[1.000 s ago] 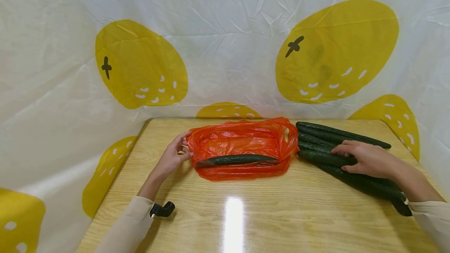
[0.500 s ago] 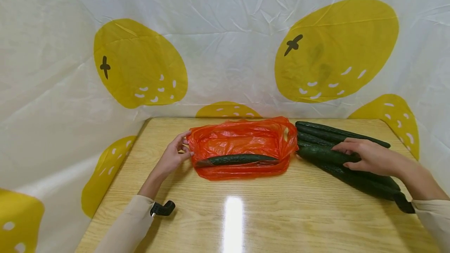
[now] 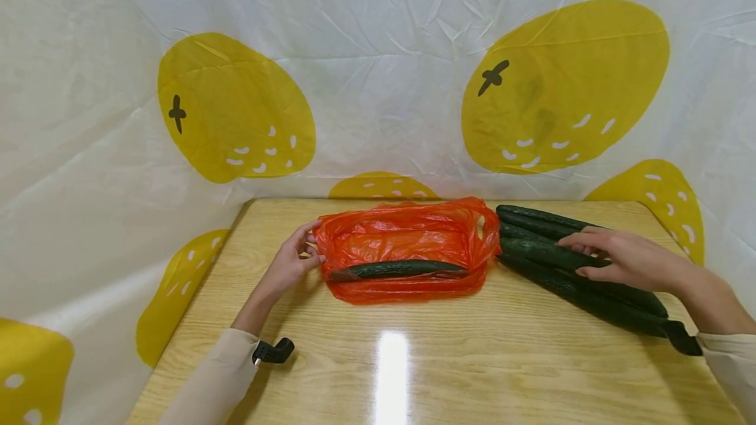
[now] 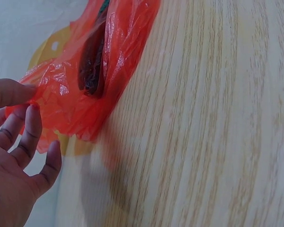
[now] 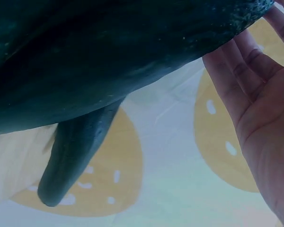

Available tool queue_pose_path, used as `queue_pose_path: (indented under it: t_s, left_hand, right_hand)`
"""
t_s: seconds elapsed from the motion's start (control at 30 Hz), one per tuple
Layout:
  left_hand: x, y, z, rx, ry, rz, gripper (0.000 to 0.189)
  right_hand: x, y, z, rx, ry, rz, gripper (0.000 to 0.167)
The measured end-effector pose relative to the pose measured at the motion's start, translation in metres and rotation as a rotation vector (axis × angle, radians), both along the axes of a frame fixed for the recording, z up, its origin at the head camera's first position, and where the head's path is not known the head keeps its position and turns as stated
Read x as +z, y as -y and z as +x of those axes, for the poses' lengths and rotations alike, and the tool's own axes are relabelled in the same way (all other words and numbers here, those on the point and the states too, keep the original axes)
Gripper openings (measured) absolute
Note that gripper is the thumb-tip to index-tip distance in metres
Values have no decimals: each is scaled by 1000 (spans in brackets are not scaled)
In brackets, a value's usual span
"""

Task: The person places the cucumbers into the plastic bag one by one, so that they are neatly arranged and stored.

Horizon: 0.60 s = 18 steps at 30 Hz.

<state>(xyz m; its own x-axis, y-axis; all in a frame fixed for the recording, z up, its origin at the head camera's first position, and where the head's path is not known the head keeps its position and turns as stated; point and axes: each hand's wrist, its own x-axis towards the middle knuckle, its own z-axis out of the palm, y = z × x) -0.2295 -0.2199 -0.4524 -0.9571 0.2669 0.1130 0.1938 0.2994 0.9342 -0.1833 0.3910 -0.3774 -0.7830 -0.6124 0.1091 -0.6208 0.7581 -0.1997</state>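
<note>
A red plastic bag [image 3: 401, 238] lies spread on the table, its mouth facing up. One cucumber [image 3: 407, 268] rests lengthwise in its front part. My left hand [image 3: 288, 261] pinches the bag's left edge between thumb and fingertips; the left wrist view shows the thin plastic [image 4: 61, 94] held there. To the right of the bag, several long dark green cucumbers [image 3: 567, 287] lie side by side. My right hand [image 3: 629, 260] grips one cucumber of this pile from above, fingers on its far side and thumb on its near side. In the right wrist view, a cucumber [image 5: 109, 61] hides the fingertips.
The wooden table [image 3: 331, 359] has a bright light reflection at its front. A white curtain [image 3: 384, 97] printed with large yellow fruit hangs behind the table and along its sides. A black wrist strap [image 3: 273, 351] juts out from the left sleeve.
My right hand has shifted slightly to the right, and the cucumber in its grip has moved a little away from the front ones. The left hand and the bag stay where they were.
</note>
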Motion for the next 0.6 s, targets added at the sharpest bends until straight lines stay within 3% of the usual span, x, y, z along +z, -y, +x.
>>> queue_pose_path:
  t_s: [0.3, 0.6]
  left_hand:
    - [1, 0, 1, 2, -3, -6, 72]
    - [2, 0, 1, 2, -7, 5, 72]
  right_hand:
    - [9, 6, -4, 37, -34, -59, 53]
    - [21, 15, -9, 56, 16, -74, 52]
